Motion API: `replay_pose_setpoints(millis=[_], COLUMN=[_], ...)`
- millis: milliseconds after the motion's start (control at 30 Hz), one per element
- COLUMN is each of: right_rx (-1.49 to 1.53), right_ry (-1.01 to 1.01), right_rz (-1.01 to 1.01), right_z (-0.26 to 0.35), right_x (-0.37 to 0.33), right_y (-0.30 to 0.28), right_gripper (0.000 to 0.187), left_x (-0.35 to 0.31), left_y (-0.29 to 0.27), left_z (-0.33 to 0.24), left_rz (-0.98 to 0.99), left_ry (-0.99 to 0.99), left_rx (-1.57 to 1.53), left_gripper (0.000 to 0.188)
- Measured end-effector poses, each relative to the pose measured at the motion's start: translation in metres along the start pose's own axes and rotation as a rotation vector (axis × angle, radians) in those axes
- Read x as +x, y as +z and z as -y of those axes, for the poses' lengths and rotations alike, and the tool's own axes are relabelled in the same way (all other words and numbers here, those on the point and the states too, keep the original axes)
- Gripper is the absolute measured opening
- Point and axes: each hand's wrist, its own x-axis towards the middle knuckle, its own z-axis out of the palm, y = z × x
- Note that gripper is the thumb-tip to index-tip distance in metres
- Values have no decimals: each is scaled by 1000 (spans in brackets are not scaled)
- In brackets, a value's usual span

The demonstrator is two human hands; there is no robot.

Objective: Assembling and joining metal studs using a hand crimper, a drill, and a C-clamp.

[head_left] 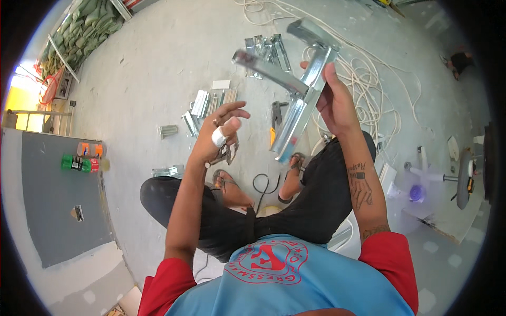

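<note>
My right hand (pixel 338 105) grips a shiny F-shaped metal channel bracket (pixel 307 113), raised at a slant above the floor. Two short channel pieces branch off its long piece toward the left, one at the top and one midway. My left hand (pixel 221 134) is in the air left of the bracket, apart from it, with white tape round the thumb. Its upper fingers reach forward, while the lower ones curl around a small dark metal item (pixel 227 152) that I cannot make out. A riveter-like tool (pixel 276 120) with yellow on its handle lies on the floor beyond my feet.
Cut metal channel pieces (pixel 213 102) lie in front, with more channel pieces (pixel 266 52) farther off. Loose white cable (pixel 363 79) sprawls at the right. Bottles (pixel 79 162) lie on a grey panel (pixel 58 210) at left. A dark hose (pixel 263 187) curls between my feet.
</note>
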Motion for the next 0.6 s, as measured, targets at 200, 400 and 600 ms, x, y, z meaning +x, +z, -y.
replay_pose_setpoints(millis=[200,400,600], right_rx=[-133,-462,-651], right_ry=[180,203,402], right_rz=[157,458,547], right_z=[-8,-22,-31], right_x=[0,9,46], right_y=[4,16,42], right_gripper=[64,62,71], left_x=[27,21,16], left_y=[-6,1,5], left_z=[-25,-8,-3], left_rz=[155,336,-14], left_ry=[-446,-130,-51], left_rx=[-91,-384,-382], left_gripper=[64,78,31])
